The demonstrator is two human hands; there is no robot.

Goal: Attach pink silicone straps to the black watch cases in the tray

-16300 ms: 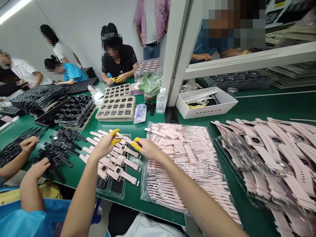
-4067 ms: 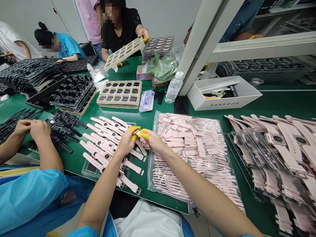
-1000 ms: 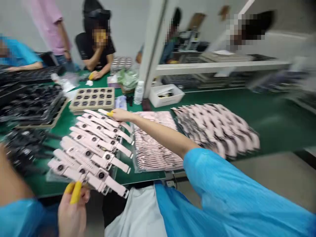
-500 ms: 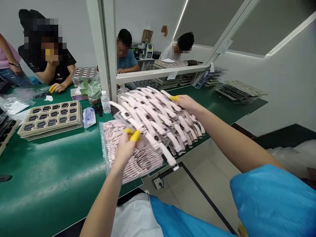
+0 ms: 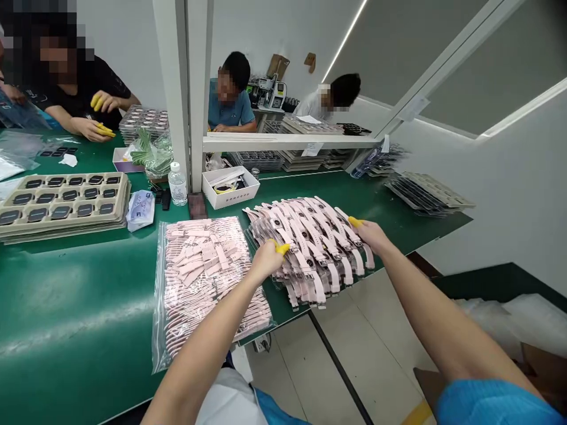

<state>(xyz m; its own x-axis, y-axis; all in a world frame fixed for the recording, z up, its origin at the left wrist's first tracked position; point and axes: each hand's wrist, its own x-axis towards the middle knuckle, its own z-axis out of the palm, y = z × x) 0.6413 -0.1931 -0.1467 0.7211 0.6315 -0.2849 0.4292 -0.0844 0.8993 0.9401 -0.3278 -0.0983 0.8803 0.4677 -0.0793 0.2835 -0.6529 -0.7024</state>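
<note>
My left hand (image 5: 267, 258) is closed on the near left edge of a clear tray of pink-strapped watches (image 5: 310, 233). At the far right side, my right hand (image 5: 372, 235) grips the same tray, its thumb and fingers pinching the edge. Yellow finger cots cover some fingertips of both hands. The tray rests on a stack of similar trays, with strap ends hanging over its front. Left of the stack lies a clear plastic bag (image 5: 160, 295) packed with pink watch straps (image 5: 208, 257), several loose ones on top.
A white box (image 5: 239, 195) of tools stands behind the straps, beside a bottle (image 5: 178, 186) and a white post (image 5: 201, 88). Beige trays of watch faces (image 5: 62, 206) sit at left. More stacked trays (image 5: 427, 192) lie at right. Co-workers sit across the green table (image 5: 88, 295).
Both hands have lowered the tray of watches from a tilted, raised position onto the stack. The white tool box behind it now shows. My view has turned somewhat to the right.
</note>
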